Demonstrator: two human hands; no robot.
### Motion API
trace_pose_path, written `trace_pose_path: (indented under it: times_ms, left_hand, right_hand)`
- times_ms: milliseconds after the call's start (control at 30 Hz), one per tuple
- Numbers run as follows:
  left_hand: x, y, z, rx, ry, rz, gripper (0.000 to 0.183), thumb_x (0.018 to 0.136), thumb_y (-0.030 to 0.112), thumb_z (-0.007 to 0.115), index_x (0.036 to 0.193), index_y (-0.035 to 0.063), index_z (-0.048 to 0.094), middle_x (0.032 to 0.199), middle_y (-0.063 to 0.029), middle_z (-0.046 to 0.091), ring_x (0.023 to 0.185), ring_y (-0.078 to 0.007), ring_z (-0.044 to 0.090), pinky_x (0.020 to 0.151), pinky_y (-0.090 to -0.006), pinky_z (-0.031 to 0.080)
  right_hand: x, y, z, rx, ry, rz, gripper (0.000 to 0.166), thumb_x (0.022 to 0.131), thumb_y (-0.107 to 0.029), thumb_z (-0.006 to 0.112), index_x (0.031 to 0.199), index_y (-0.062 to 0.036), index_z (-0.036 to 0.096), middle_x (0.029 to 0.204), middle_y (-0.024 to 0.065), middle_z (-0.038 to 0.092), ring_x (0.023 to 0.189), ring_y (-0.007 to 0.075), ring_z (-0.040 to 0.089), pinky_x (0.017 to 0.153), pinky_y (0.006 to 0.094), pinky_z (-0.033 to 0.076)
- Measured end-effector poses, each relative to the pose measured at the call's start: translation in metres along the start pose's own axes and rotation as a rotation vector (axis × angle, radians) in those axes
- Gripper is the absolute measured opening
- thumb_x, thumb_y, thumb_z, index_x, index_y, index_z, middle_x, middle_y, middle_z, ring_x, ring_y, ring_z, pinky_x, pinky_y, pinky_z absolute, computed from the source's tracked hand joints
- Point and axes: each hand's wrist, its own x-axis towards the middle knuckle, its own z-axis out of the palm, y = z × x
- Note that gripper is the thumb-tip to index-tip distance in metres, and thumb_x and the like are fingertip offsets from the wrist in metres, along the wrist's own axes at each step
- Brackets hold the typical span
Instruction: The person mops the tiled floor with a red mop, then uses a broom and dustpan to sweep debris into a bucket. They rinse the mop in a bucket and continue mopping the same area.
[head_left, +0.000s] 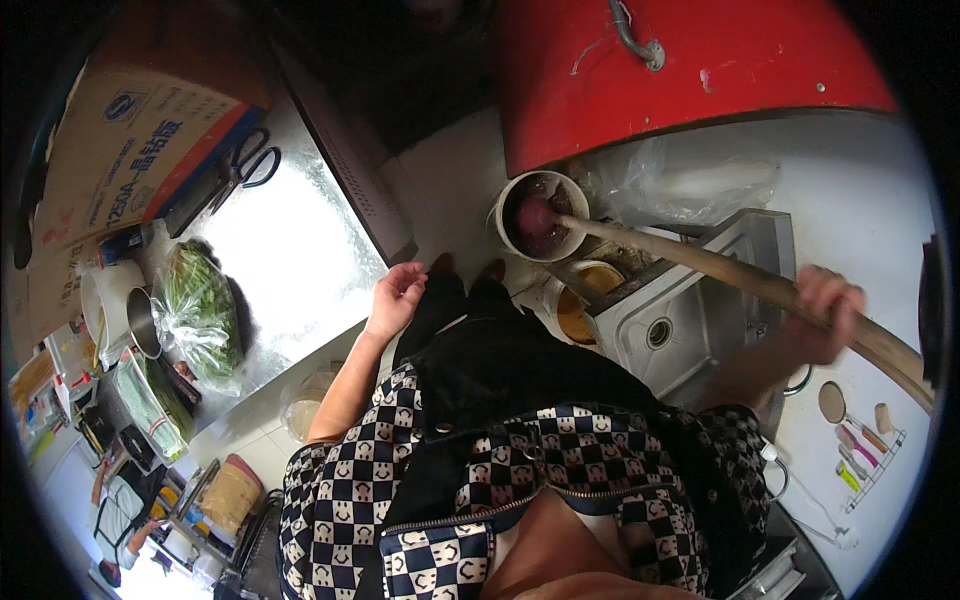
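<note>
My right hand (829, 315) is closed around a long wooden pole (690, 259). The pole slants down to a dark red rubber-like head (537, 217), which sits inside a round white bucket (500, 225) on the floor. My left hand (397, 300) is raised in front of me with its fingers loosely curled, near the edge of a metal worktable (300, 300). I see nothing held in it. The bucket's contents look dark and wet; I cannot tell what they are.
Beside the pole is a stainless steel sink (675, 322), with an orange-lined bucket (574, 315) near it. A red panel (697, 75) stands ahead. Scissors (251, 165), bagged green vegetables (199, 315) and a cardboard box (135, 142) lie on the worktable. Another person (120, 510) is at the far lower left.
</note>
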Motion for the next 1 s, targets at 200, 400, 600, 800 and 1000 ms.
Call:
trace_pose_path:
  times_ms: [200,400,600,800,1000]
  left_hand:
    - [-0.007,0.000,0.002,0.073,0.011,-0.066,0.027,0.079,-0.003,0.046,0.106,-0.0015,0.048,0.091,-0.0085,0.058,0.082,-0.0139,0.056,0.073,-0.0254,0.046]
    - [-0.003,0.002,0.009,0.076,-0.016,-0.069,0.027,0.079,-0.002,0.048,0.106,-0.0023,0.050,0.090,-0.0083,0.059,0.085,-0.0134,0.057,0.077,-0.0249,0.045]
    - [-0.005,0.012,0.003,0.046,-0.030,-0.012,0.027,0.079,-0.002,0.048,0.105,-0.0020,0.050,0.089,-0.0080,0.059,0.084,-0.0125,0.057,0.075,-0.0244,0.045]
    - [-0.001,0.014,-0.008,0.076,-0.063,0.039,0.027,0.079,-0.001,0.050,0.105,-0.0018,0.051,0.086,-0.0062,0.060,0.080,-0.0111,0.057,0.073,-0.0231,0.046]
    - [0.009,0.012,-0.008,0.018,-0.101,0.064,0.026,0.079,-0.001,0.050,0.106,-0.0019,0.050,0.088,-0.0069,0.060,0.083,-0.0107,0.057,0.074,-0.0229,0.045]
  right_hand:
    - [-0.084,0.185,0.027,-0.116,0.298,0.048,0.007,0.076,0.002,0.048,0.074,-0.0038,0.044,0.060,0.0098,0.051,0.051,0.0168,0.048,0.050,0.0307,0.043]
    - [-0.125,0.237,0.032,-0.073,0.206,0.131,0.012,0.077,0.007,0.043,0.073,-0.0026,0.038,0.060,0.0093,0.046,0.052,0.0161,0.045,0.053,0.0291,0.041]
    - [-0.103,0.172,0.007,-0.272,0.196,0.170,0.008,0.078,0.003,0.048,0.072,-0.0022,0.046,0.064,0.0099,0.053,0.057,0.0159,0.051,0.055,0.0296,0.044]
    - [-0.034,0.013,-0.007,-0.049,0.216,0.173,0.013,0.079,-0.007,0.045,0.067,-0.0084,0.042,0.059,0.0039,0.043,0.054,0.0152,0.041,0.057,0.0335,0.036]
    - [0.027,-0.102,-0.032,0.056,-0.045,0.187,0.016,0.082,-0.014,0.038,0.067,-0.0100,0.038,0.058,0.0021,0.036,0.054,0.0144,0.034,0.063,0.0319,0.028]
